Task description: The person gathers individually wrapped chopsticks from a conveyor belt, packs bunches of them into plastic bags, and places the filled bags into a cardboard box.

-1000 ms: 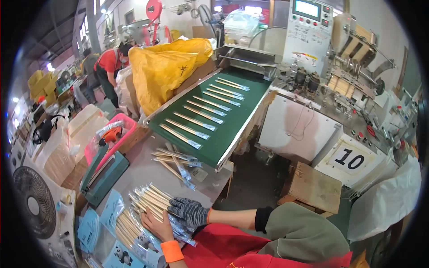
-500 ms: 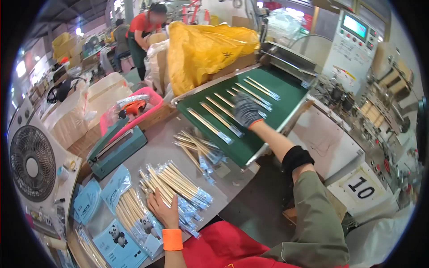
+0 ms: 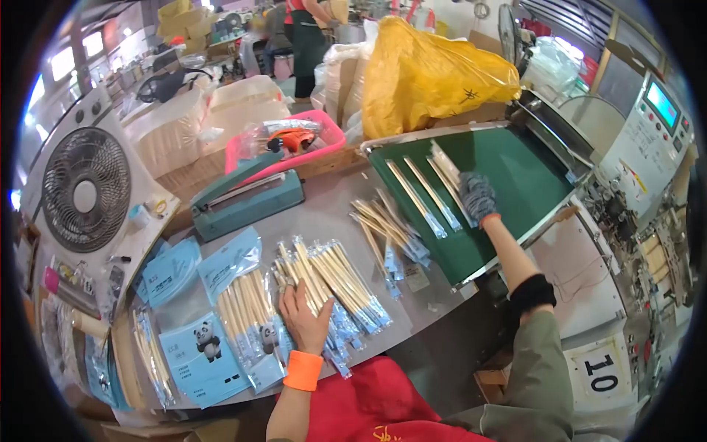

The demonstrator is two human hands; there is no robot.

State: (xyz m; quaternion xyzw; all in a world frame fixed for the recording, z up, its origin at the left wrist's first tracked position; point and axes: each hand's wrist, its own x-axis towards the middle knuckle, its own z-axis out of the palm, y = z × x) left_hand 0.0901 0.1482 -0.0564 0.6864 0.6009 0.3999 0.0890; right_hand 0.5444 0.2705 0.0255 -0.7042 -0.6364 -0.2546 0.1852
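Note:
My right hand (image 3: pixel 479 197), in a grey knit glove, is on the green conveyor belt (image 3: pixel 530 169). Its fingers are closed around a gathered bunch of clear-wrapped chopstick packets (image 3: pixel 445 166), whose upper ends stick out past the glove. To its left, two more chopstick packets (image 3: pixel 414 195) lie side by side on the belt. My bare left hand (image 3: pixel 303 317), with an orange wristband, rests fingers apart on the left side of a pile of chopstick packets (image 3: pixel 346 280) on the grey table. A smaller, crossed heap of packets (image 3: pixel 387 232) lies between that pile and the belt.
Blue panda-printed bags (image 3: pixel 206 346) and a filled bag (image 3: pixel 250 317) lie at the left. Behind them are a green bar-shaped device (image 3: pixel 250 206), a pink basket (image 3: pixel 335 136) and a fan (image 3: pixel 85 193). A control panel (image 3: pixel 655 118) stands right; a person (image 3: pixel 305 44) is behind.
The view has turned left. My right hand has moved left along the belt, and the separate packets there are now bunched at it. My left hand stays on the pile.

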